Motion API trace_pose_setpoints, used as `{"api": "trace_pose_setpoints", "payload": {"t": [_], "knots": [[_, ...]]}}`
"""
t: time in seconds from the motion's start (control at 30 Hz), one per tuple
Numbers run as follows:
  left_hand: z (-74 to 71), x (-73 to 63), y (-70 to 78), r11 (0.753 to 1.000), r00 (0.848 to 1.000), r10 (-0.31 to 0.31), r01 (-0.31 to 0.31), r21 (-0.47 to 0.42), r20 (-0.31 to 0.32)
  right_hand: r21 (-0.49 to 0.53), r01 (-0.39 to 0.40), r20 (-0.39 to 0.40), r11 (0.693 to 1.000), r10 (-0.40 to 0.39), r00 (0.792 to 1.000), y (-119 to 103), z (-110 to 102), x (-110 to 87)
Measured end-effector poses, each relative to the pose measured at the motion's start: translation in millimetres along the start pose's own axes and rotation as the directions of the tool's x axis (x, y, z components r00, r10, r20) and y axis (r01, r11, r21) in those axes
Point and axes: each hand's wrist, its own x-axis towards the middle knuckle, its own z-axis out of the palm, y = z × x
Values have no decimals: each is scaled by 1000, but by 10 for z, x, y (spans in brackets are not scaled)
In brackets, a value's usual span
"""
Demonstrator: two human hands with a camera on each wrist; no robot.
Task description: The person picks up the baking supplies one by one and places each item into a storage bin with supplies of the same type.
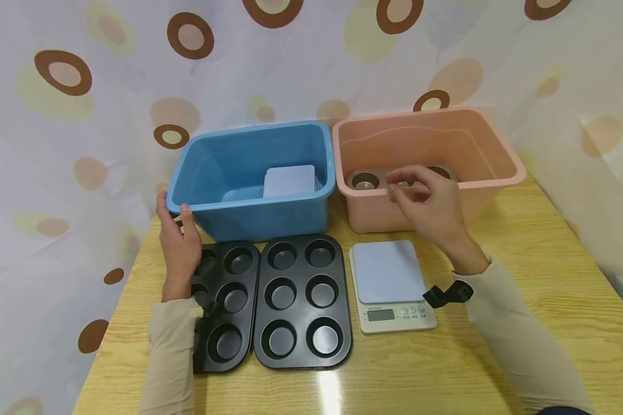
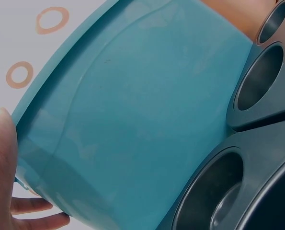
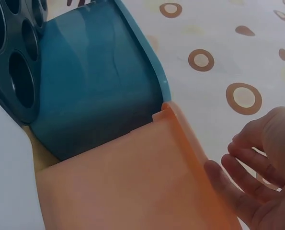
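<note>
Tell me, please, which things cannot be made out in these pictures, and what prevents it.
- Any digits on the scale display: head view, too small and dim.
- Lower part of the white stack: head view, behind the front wall of the blue bin.
- Part of the brown muffin pan: head view, behind the right hand and the pink bin.
- Outer edge of the left black pan: head view, behind the left sleeve.

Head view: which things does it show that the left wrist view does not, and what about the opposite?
Only the head view shows the scale, the white stack inside the blue bin and the brown pan inside the pink bin. Only the left wrist view shows the blue bin's wall close up; no additional object is clear. Both show those two bins, the left hand, black muffin pans and patterned backdrop.
</note>
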Motion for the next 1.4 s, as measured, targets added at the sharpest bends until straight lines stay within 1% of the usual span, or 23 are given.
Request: {"api": "trace_pose_setpoints", "payload": {"t": [0.2,0.43,0.53,0.7,0.87,1.03,1.23,1.4], "knots": [[-32,-5,-14,1000,1000,13,-13,13,6,14,-28,-9,1000,28,1000,57,28,-126],[-57,13,-19,1000,1000,27,-27,8,-1,6,-11,-20,1000,11,1000,151,51,-285],[-68,16,-30,1000,1000,30,-30,3,-6,15,-23,-18,1000,23,1000,193,48,-341],[-84,5,-46,1000,1000,20,-20,6,-3,43,-59,-7,997,59,998,288,34,-429],[-86,-5,-21,1000,1000,14,-14,9,-1,27,-65,20,998,64,998,387,13,-513],[-49,7,-8,1000,1000,10,-10,19,9,-4,-100,54,995,100,994,468,-18,-611],[-35,20,-24,1000,1000,24,-24,12,9,-37,-133,83,990,136,987,559,-61,-716],[-33,26,-25,1000,1000,23,-23,-2,8,-42,-212,109,976,215,970,632,-138,-768]]}}
